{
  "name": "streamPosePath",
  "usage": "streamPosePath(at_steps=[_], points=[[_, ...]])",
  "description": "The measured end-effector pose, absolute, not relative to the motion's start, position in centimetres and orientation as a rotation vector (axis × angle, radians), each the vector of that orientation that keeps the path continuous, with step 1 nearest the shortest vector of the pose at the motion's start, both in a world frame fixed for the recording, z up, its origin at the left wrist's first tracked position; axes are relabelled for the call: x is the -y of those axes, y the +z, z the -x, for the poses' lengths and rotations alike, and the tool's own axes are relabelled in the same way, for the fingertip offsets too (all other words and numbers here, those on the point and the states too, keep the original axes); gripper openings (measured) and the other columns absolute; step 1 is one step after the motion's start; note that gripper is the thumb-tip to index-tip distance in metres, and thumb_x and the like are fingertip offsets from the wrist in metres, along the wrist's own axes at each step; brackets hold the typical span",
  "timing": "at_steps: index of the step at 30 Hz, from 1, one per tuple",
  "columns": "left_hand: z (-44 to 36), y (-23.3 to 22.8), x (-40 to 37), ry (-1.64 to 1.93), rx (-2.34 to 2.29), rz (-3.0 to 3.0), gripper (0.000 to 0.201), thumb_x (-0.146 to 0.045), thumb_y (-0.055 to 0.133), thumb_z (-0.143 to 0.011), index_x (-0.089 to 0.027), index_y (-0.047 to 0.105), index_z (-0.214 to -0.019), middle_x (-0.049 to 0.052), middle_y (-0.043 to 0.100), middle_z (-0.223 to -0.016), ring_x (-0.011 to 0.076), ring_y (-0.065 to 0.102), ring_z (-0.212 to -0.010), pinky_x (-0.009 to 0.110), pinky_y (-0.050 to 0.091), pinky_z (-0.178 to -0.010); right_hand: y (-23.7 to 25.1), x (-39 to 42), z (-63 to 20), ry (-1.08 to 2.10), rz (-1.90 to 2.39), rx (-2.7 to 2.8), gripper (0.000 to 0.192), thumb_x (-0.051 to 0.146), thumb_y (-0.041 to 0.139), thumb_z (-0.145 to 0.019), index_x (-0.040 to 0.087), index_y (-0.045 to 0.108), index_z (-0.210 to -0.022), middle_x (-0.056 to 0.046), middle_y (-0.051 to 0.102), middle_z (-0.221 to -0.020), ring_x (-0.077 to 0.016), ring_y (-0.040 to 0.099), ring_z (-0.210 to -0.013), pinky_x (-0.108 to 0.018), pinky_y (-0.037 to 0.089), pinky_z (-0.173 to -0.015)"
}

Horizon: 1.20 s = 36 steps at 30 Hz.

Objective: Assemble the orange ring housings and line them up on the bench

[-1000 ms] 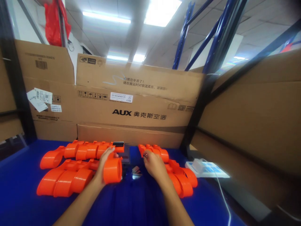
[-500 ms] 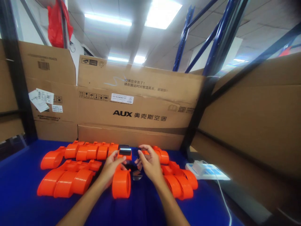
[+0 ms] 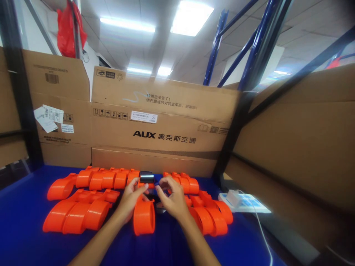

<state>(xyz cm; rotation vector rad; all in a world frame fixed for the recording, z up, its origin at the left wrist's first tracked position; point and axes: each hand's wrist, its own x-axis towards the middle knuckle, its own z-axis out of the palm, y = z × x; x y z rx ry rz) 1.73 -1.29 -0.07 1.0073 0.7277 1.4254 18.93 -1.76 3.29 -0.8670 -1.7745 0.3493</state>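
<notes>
Both hands, left hand [image 3: 129, 197] and right hand [image 3: 169, 197], pinch a small black glossy module [image 3: 146, 176] atop the orange plastic strap-shaped housing [image 3: 144, 213] standing on the blue table [image 3: 24, 236]. Uneven finger pressure could likely tip the housing into the neighbouring orange pieces [image 3: 210, 216].

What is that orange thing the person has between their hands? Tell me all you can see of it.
The orange piece looks like glossy moulded plastic: a wide curved band standing on edge on the blue table, with a small dark, shiny block at its far end. The left hand grips that far end and the right hand meets it there with its fingertips. Similar orange pieces lie on both sides.
</notes>
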Motion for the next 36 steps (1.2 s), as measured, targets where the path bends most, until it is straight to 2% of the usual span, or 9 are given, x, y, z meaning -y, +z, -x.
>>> streamPosePath(at_steps=[4, 10, 23, 36], points=[[-1.81, 0.09, 1.43, 1.443, -0.701, -1.046, 0.042, -0.038, 0.081, -0.071, -0.018, 0.06, -0.103, 0.0, 0.066, -0.074, 0.012, 0.062, -0.053, 0.021, 0.05, -0.051, 3.47, 2.01, -19.09, 0.191, 0.896, 1.899, 0.017, 0.029, 0.058, -0.091, 0.021, 0.054, -0.077, -0.001, 0.061, -0.072, -0.0164, 0.059, -0.067, -0.026, 0.047, -0.061], [-1.72, -0.07, 1.37, 1.434, -0.731, -1.043, 0.044, -0.039, 0.081, -0.071, -0.018, 0.06, -0.104, 0.0, 0.067, -0.073, 0.0124, 0.062, -0.05, 0.023, 0.051, -0.051, 3.11, 2.0, -19.28, 0.198, 0.939, 1.971, 0.02, 0.031, 0.054, -0.096, 0.022, 0.052, -0.079, 0.001, 0.058, -0.068, -0.0151, 0.056, -0.063, -0.025, 0.042, -0.058], [-1.57, -0.31, 1.28, 1.415, -0.753, -1.091, 0.045, -0.042, 0.079, -0.074, -0.019, 0.059, -0.107, 0.0, 0.066, -0.076, 0.0115, 0.063, -0.05, 0.024, 0.051, -0.054, 3.3, 1.91, -19.33, 0.197, 0.856, 2.042, 0.02, 0.026, 0.053, -0.096, 0.021, 0.049, -0.077, -0.003, 0.056, -0.082, -0.0157, 0.052, -0.071, -0.027, 0.041, -0.064], [-1.76, -0.03, 1.49, 1.437, -0.742, -1.069, 0.046, -0.042, 0.081, -0.071, -0.018, 0.06, -0.105, 0.0, 0.067, -0.075, 0.0123, 0.063, -0.05, 0.023, 0.05, -0.052, 3.83, 2.22, -19.51, 0.216, 0.826, 2.123, 0.014, 0.025, 0.052, -0.097, 0.022, 0.049, -0.083, -0.004, 0.055, -0.088, -0.0183, 0.052, -0.08, -0.03, 0.042, -0.071]])
